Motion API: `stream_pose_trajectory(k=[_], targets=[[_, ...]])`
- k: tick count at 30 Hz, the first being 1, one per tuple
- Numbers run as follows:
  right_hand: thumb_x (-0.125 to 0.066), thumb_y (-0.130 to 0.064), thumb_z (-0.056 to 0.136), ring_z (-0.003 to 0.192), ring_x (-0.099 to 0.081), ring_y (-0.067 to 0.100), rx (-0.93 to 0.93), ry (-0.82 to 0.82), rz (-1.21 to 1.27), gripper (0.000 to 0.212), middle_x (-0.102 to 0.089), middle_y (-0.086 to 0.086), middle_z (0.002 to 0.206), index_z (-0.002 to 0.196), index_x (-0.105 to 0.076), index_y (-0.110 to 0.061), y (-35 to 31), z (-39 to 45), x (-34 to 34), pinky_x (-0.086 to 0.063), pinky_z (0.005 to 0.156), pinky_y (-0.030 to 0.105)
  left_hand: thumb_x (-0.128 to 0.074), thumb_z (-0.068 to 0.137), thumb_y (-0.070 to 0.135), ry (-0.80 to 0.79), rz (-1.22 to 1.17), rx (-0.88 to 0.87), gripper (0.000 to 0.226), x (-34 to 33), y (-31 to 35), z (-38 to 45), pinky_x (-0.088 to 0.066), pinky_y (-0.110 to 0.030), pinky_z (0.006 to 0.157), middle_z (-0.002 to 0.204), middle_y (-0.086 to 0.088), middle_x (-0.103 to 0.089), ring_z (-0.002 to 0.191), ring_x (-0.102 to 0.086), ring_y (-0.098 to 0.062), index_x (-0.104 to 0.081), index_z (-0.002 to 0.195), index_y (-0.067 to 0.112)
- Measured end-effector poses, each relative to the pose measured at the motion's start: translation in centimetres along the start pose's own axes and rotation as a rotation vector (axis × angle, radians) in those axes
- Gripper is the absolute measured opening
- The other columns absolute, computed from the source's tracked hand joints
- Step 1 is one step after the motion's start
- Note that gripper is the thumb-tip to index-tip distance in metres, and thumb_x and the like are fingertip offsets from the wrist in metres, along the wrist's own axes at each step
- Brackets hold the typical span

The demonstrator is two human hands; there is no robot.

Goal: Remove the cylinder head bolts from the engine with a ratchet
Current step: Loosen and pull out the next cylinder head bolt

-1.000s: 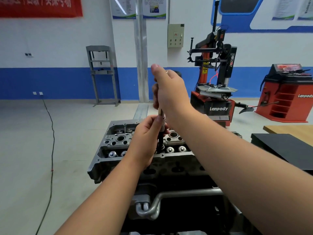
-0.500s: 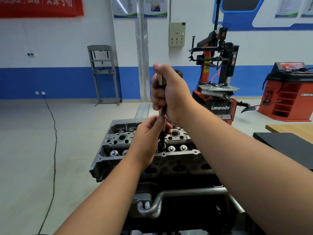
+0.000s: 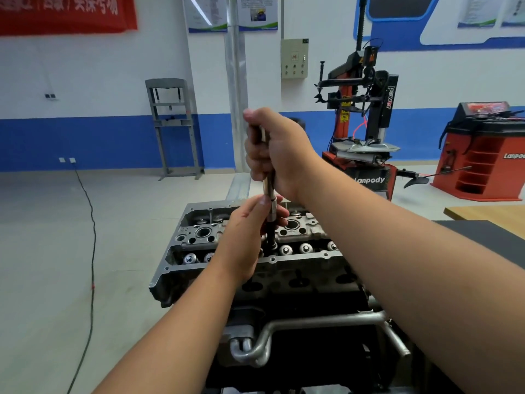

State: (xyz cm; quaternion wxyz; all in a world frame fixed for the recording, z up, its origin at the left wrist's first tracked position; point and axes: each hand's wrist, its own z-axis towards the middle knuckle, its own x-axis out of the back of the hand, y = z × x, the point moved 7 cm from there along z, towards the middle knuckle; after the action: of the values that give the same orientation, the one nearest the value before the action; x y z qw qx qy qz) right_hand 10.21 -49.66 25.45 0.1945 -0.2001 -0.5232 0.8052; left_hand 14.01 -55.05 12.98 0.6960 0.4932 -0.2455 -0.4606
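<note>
Your right hand (image 3: pixel 279 150) is gripping the ratchet (image 3: pixel 268 191) upright while your left hand (image 3: pixel 250 237) is pinching its extension over the head (image 3: pixel 284 263). You're seemingly spinning out a bolt; next, lift it straight.

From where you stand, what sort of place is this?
Most likely a car repair training workshop: a bare engine cylinder head on a stand, a tyre changer and a red wheel balancer.
</note>
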Motion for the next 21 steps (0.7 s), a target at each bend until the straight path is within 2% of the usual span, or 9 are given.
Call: stream_pose_trajectory(k=[2, 4, 6, 8, 11, 14, 17, 19, 21], targets=[[-0.049, -0.03, 0.098, 0.044, -0.025, 0.013, -0.011, 0.001, -0.004, 0.033, -0.033, -0.007, 0.049, 0.067, -0.044, -0.019, 0.0, -0.2, -0.1, -0.027, 0.044, 0.025, -0.052, 0.094, 0.049, 0.015, 0.023, 0.012, 0.032, 0.0, 0.0, 0.0, -0.049, -0.047, 0.096, 0.088, 0.0, -0.074, 0.087, -0.068, -0.016, -0.076, 0.081, 0.033], [-0.051, -0.029, 0.099, 0.047, -0.032, 0.015, 0.038, 0.122, -0.088, 0.027, -0.04, -0.002, 0.053, 0.076, -0.048, -0.015, -0.3, -0.4, 0.2, -0.032, 0.05, 0.03, -0.057, 0.091, 0.049, 0.04, 0.011, 0.007, 0.028, 0.1, 0.0, 0.1, -0.05, -0.045, 0.094, 0.084, 0.003, -0.073, 0.083, -0.067, -0.013, -0.076, 0.078, 0.034], [-0.054, -0.033, 0.1, 0.058, -0.042, 0.019, 0.096, 0.292, -0.2, 0.027, -0.048, 0.002, 0.062, 0.081, -0.053, -0.013, -0.6, -0.9, 0.6, -0.039, 0.059, 0.036, -0.07, 0.086, 0.049, 0.086, -0.023, -0.01, 0.02, 0.4, 0.1, 0.3, -0.051, -0.039, 0.083, 0.08, 0.005, -0.071, 0.077, -0.064, -0.012, -0.074, 0.079, 0.032], [-0.052, -0.033, 0.101, 0.062, -0.045, 0.017, 0.119, 0.371, -0.205, 0.031, -0.051, 0.0, 0.063, 0.079, -0.056, -0.013, -0.5, -1.3, 0.3, -0.04, 0.061, 0.035, -0.083, 0.072, 0.05, 0.133, -0.031, -0.031, 0.021, 0.7, 0.0, 0.5, -0.049, -0.032, 0.069, 0.075, 0.005, -0.068, 0.071, -0.057, -0.014, -0.07, 0.076, 0.034], [-0.047, -0.028, 0.101, 0.056, -0.037, 0.015, 0.156, 0.348, -0.131, 0.033, -0.042, 0.002, 0.061, 0.073, -0.051, -0.013, -0.2, -1.3, -0.3, -0.033, 0.058, 0.034, -0.082, 0.069, 0.046, 0.118, -0.037, -0.054, 0.014, 0.8, -0.2, 0.7, -0.047, -0.029, 0.067, 0.076, 0.005, -0.067, 0.072, -0.056, -0.015, -0.071, 0.075, 0.039], [-0.049, -0.035, 0.099, 0.043, -0.029, 0.013, 0.099, 0.228, -0.074, 0.043, -0.037, -0.004, 0.047, 0.059, -0.046, -0.018, -0.1, -0.5, -0.3, -0.026, 0.05, 0.029, -0.066, 0.086, 0.053, 0.02, -0.054, -0.052, 0.02, 0.2, 0.0, 0.3, -0.048, -0.037, 0.083, 0.084, 0.003, -0.071, 0.081, -0.064, -0.013, -0.076, 0.085, 0.035], [-0.05, -0.034, 0.098, 0.045, -0.021, 0.015, -0.006, 0.037, -0.033, 0.042, -0.029, -0.005, 0.048, 0.06, -0.043, -0.02, 0.0, 0.0, -0.4, -0.021, 0.047, 0.026, -0.056, 0.093, 0.051, 0.023, -0.042, -0.03, 0.029, 0.2, 0.1, 0.1, -0.049, -0.042, 0.094, 0.09, -0.002, -0.074, 0.086, -0.067, -0.018, -0.077, 0.086, 0.033], [-0.049, -0.031, 0.097, 0.045, -0.021, 0.015, -0.021, 0.023, -0.013, 0.039, -0.028, -0.005, 0.049, 0.061, -0.043, -0.019, 0.0, -0.1, 0.1, -0.024, 0.046, 0.025, -0.056, 0.093, 0.049, 0.042, -0.026, -0.024, 0.029, 0.1, 0.2, 0.1, -0.05, -0.037, 0.09, 0.088, -0.001, -0.074, 0.084, -0.068, -0.015, -0.076, 0.089, 0.029], [-0.05, -0.031, 0.098, 0.044, -0.027, 0.016, 0.0, 0.094, -0.028, 0.033, -0.034, -0.004, 0.049, 0.068, -0.046, -0.018, 0.0, -0.4, 0.4, -0.029, 0.048, 0.027, -0.058, 0.094, 0.047, 0.06, -0.003, -0.023, 0.03, 0.2, 0.2, 0.1, -0.05, -0.034, 0.086, 0.084, 0.001, -0.073, 0.081, -0.067, -0.013, -0.073, 0.093, 0.021]])
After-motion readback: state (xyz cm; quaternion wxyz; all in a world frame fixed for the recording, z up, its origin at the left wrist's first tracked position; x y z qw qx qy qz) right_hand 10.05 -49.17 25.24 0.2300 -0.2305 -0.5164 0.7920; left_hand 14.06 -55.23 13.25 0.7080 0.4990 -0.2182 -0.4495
